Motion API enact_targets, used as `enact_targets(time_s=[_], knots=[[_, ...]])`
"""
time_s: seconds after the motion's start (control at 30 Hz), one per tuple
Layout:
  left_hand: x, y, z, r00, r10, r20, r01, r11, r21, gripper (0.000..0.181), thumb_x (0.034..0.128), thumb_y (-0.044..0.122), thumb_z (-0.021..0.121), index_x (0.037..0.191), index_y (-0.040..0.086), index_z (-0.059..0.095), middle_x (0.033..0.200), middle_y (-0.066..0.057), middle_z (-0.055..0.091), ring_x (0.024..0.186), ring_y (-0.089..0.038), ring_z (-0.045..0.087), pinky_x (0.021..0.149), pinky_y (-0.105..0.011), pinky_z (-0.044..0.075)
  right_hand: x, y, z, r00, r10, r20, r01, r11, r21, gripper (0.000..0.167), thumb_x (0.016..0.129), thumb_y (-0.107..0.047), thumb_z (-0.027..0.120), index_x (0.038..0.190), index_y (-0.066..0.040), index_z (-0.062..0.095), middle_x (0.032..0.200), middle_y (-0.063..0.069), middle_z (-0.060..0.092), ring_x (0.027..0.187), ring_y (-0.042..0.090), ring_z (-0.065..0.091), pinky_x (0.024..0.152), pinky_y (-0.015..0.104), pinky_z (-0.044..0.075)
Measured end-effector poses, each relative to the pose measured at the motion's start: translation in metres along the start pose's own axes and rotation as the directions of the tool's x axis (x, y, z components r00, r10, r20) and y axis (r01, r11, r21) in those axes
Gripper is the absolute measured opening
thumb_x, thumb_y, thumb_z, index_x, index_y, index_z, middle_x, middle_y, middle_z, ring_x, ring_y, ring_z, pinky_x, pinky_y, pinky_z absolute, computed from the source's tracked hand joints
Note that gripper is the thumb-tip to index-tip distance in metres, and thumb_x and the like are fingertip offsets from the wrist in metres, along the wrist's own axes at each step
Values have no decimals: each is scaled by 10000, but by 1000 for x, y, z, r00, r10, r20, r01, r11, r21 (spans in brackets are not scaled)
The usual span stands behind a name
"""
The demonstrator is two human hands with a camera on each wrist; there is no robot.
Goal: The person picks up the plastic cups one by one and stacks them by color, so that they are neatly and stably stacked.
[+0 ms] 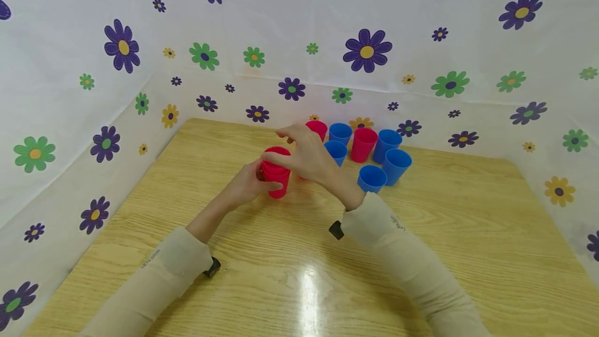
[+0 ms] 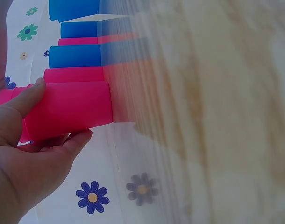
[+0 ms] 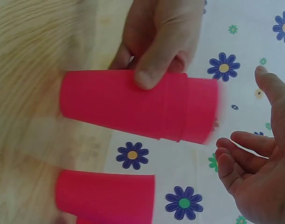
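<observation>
A stack of nested red cups (image 1: pixel 276 178) stands on the table, its uppermost cup sticking out above the rims below. My left hand (image 1: pixel 248 186) grips the stack from the left side, thumb and fingers around its wall, as the left wrist view also shows with the pink-red cups (image 2: pixel 72 107). Just above and to the right is my right hand (image 1: pixel 309 152). In the right wrist view the right hand (image 3: pixel 259 168) has loosely bent fingers, apart from the top of the stack (image 3: pixel 201 109), and holds nothing.
Behind my right hand stand several blue cups (image 1: pixel 396 166) and red cups (image 1: pixel 364 144), some partly hidden by the hand and wrist. A flowered white cloth (image 1: pixel 281 25) rises behind the wooden table (image 1: pixel 262 274) and along both sides.
</observation>
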State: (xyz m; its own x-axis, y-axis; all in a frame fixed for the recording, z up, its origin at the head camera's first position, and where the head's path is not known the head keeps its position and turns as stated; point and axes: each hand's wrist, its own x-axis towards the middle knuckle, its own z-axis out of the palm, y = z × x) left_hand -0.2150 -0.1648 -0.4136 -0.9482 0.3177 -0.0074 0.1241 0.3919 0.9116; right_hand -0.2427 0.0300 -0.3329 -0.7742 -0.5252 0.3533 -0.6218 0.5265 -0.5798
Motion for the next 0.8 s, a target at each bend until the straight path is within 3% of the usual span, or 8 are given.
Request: enact_targets(time_s=[0.2, 0.43, 0.57, 0.8], knots=[[0, 1, 0, 999, -53, -8, 53, 999, -7, 577, 946, 157, 765, 1446, 78, 488, 1375, -109, 604, 1244, -317, 573, 1044, -448, 512, -7, 9, 0, 1000, 9, 26, -9, 1000, -11, 589, 914, -375, 791, 1363, -22, 646, 1304, 158, 668, 1131, 314, 626, 872, 387, 565], [0, 2, -1, 999, -35, 3, 35, 999, -27, 587, 948, 137, 759, 1455, 42, 481, 1376, -143, 595, 1235, -333, 571, 1062, -464, 491, -10, 19, -9, 1000, 17, 2, -17, 999, -31, 550, 948, -363, 758, 1359, -15, 646, 1305, 154, 677, 1143, 306, 639, 907, 411, 570], [1, 0, -1, 999, -44, -2, 44, 999, -28, 591, 939, 137, 770, 1452, 46, 491, 1370, -140, 603, 1218, -331, 580, 1060, -467, 489, -12, 30, -23, 999, 41, 2, -41, 998, -45, 537, 973, -361, 731, 1372, -13, 637, 1331, 148, 666, 1182, 313, 626, 954, 439, 555], [2, 1, 0, 998, -62, -3, 62, 997, -35, 592, 939, 138, 770, 1451, 33, 491, 1373, -149, 598, 1222, -334, 571, 1062, -462, 486, -22, 54, -55, 995, 96, -17, -96, 995, -33, 481, 999, -302, 702, 1370, -3, 635, 1286, 164, 669, 1095, 330, 624, 890, 451, 566]])
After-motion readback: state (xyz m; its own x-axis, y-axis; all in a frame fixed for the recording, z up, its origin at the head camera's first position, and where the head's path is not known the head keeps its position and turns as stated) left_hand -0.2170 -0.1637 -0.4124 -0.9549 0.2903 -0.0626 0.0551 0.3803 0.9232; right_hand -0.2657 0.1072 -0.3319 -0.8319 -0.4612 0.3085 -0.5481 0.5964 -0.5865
